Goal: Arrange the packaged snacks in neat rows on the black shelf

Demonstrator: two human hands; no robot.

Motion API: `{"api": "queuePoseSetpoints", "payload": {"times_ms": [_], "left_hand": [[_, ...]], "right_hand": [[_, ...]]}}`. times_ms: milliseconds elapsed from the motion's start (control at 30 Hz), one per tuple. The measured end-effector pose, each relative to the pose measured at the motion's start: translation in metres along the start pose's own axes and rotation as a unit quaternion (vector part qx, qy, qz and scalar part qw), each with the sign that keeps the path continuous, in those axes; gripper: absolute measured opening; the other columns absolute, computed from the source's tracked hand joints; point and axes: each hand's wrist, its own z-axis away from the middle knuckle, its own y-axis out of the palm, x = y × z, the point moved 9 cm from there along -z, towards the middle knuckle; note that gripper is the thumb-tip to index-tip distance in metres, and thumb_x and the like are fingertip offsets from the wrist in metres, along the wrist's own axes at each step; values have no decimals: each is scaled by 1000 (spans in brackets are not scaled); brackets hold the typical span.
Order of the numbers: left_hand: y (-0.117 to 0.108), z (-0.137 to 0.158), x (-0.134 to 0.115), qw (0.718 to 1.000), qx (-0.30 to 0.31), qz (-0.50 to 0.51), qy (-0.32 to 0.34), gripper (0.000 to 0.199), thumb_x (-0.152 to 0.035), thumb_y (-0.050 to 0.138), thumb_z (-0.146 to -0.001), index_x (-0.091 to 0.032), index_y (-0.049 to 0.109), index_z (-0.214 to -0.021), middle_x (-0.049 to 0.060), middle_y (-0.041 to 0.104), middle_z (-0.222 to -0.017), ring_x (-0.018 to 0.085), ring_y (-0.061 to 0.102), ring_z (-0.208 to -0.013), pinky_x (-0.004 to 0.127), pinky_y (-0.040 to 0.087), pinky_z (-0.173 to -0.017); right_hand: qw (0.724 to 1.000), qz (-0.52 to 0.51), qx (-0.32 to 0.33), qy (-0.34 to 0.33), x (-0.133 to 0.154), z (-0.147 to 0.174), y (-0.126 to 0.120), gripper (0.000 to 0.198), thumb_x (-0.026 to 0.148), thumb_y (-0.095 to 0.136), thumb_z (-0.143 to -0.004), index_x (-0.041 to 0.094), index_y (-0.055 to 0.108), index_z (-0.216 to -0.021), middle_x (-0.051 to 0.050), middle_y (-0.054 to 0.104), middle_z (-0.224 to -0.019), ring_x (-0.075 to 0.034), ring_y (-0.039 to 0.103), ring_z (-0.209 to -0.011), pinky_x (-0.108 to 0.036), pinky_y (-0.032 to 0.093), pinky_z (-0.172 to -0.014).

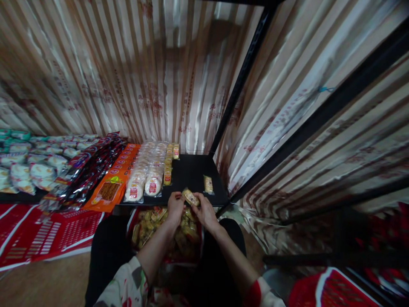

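Note:
Between my two hands is a small yellowish snack in a clear wrapper, held just above the front edge of the black shelf. My left hand grips its left end, and my right hand pinches the right end. Below my wrists, a red basket between my knees holds many similar wrapped snacks. One more wrapped snack lies alone on the shelf, beyond my right hand. To the left stands a row of small yellow packets with red labels.
Left along the shelf are round white packaged snacks, orange packets, dark shiny packets and white bags. A black frame post rises at the corner before striped curtains. Red baskets stand lower left and lower right.

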Motion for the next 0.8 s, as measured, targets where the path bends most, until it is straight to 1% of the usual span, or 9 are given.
{"api": "queuePoseSetpoints", "payload": {"times_ms": [67, 167, 267, 333, 400, 500, 633, 733, 800], "left_hand": [[-2, -1, -5, 1000, -8, 1, 15, 15, -10, 60, -73, -14, 53, -86, 3, 58, -83, 7, 54, -61, 17, 44, -50], [-4, -3, -8, 1000, -8, 11, 16, 17, -7, 62, -70, -14, 53, -83, -1, 56, -71, 6, 52, -55, 17, 43, -50], [-7, -3, -11, 999, -9, 31, 10, 19, -4, 63, -69, -14, 53, -82, -5, 52, -61, 5, 50, -49, 16, 42, -49], [-9, -3, -13, 999, -10, 53, 3, 17, -5, 63, -71, -14, 55, -82, -5, 52, -60, 5, 51, -49, 16, 43, -51], [-10, -3, -14, 997, -5, 78, -11, 12, -5, 62, -72, -13, 56, -80, -2, 56, -62, 6, 54, -52, 17, 44, -53], [-8, -5, -12, 992, 7, 118, -41, 9, -3, 59, -74, -12, 58, -73, 1, 60, -67, 6, 57, -57, 18, 48, -57], [-5, -9, -6, 984, 17, 159, -84, 14, -1, 58, -75, -11, 58, -66, 1, 60, -64, 6, 57, -57, 19, 52, -64], [-1, -11, -2, 978, 16, 175, -107, 17, -1, 56, -77, -11, 55, -64, 0, 57, -58, 5, 55, -54, 19, 53, -62], [2, -11, 0, 976, 13, 180, -121, 17, -2, 56, -78, -11, 54, -63, -2, 54, -53, 5, 53, -49, 19, 54, -58]], "right_hand": [[1000, -14, -6, -4, 0, 3, -3, 36, 15, 51, -75, 20, 50, -111, -7, 60, -102, -20, 56, -95, -32, 45, -83], [999, -33, -15, -10, 2, 4, -7, 38, 15, 51, -75, 22, 51, -112, -6, 60, -107, -20, 56, -99, -34, 44, -89], [997, -66, -14, -35, 11, 1, -12, 34, 16, 51, -75, 21, 55, -108, -7, 59, -114, -19, 54, -106, -35, 40, -96], [995, -89, 2, -51, 18, -2, -16, 29, 20, 51, -76, 20, 58, -104, -7, 59, -115, -18, 54, -107, -35, 40, -96], [993, -108, 18, -53, 22, -5, -20, 28, 24, 53, -76, 20, 59, -103, -6, 60, -113, -18, 56, -104, -34, 42, -94], [989, -139, 32, -38, 22, -9, -23, 35, 29, 57, -75, 20, 58, -109, -6, 61, -111, -17, 58, -100, -32, 45, -89], [973, -226, 44, -6, 13, -13, -20, 50, 29, 61, -72, 22, 51, -120, -6, 57, -120, -16, 58, -102, -32, 46, -91], [962, -271, 42, 12, 7, -19, -17, 49, 28, 58, -74, 22, 49, -121, -5, 57, -121, -14, 60, -98, -31, 47, -89], [960, -278, 27, 27, 1, -25, -18, 46, 28, 56, -75, 22, 49, -120, -5, 59, -116, -14, 61, -92, -29, 49, -84]]}}
